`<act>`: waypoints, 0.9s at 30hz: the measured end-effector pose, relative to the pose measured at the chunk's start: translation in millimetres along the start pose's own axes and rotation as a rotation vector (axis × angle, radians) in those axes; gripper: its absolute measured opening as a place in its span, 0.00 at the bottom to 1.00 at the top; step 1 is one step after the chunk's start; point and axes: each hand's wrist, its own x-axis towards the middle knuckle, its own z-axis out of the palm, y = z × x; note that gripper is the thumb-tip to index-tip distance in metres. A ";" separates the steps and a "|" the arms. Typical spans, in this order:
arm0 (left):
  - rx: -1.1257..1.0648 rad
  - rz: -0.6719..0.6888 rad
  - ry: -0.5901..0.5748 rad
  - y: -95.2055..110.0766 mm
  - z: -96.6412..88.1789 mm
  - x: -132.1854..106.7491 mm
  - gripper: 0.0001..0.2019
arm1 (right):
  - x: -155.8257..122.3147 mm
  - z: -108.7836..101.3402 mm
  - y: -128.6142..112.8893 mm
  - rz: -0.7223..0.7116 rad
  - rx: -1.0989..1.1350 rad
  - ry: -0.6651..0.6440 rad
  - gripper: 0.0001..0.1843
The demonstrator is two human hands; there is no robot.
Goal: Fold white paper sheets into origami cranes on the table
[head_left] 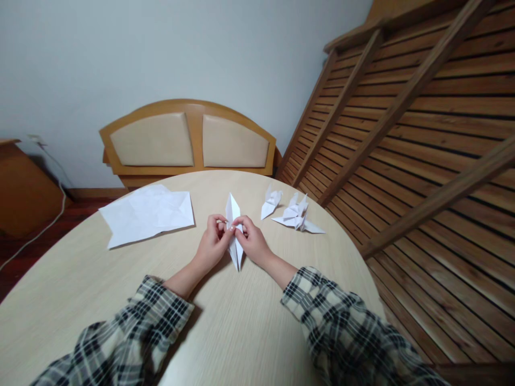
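Note:
A narrow, pointed piece of folded white paper (232, 210) stands upright over the round table, held at its middle between both hands. My left hand (213, 244) pinches its left side with curled fingers. My right hand (251, 240) pinches its right side, fingertips meeting the left hand's. The lower tip of the folded paper pokes out below the hands, close to the tabletop. Both forearms wear plaid sleeves and reach in from the bottom of the view.
A creased sheet of white paper (148, 213) lies flat at the left on the pale wooden table (225, 321). Two folded paper cranes (271, 202) (298, 214) sit at the right. A wooden bench back (189, 139) stands behind; a slatted wooden frame (410, 134) leans right.

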 end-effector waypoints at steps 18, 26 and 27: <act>-0.285 -0.135 0.015 -2.2 0.5 7.0 0.33 | 7.2 2.3 17.3 0.154 0.280 0.031 0.30; -0.330 -0.194 -0.001 4.4 1.2 6.2 0.38 | 12.6 -2.0 8.0 0.246 0.458 -0.039 0.25; -0.329 -0.200 -0.001 4.7 1.0 6.1 0.38 | 12.6 -2.2 8.4 0.254 0.457 -0.044 0.26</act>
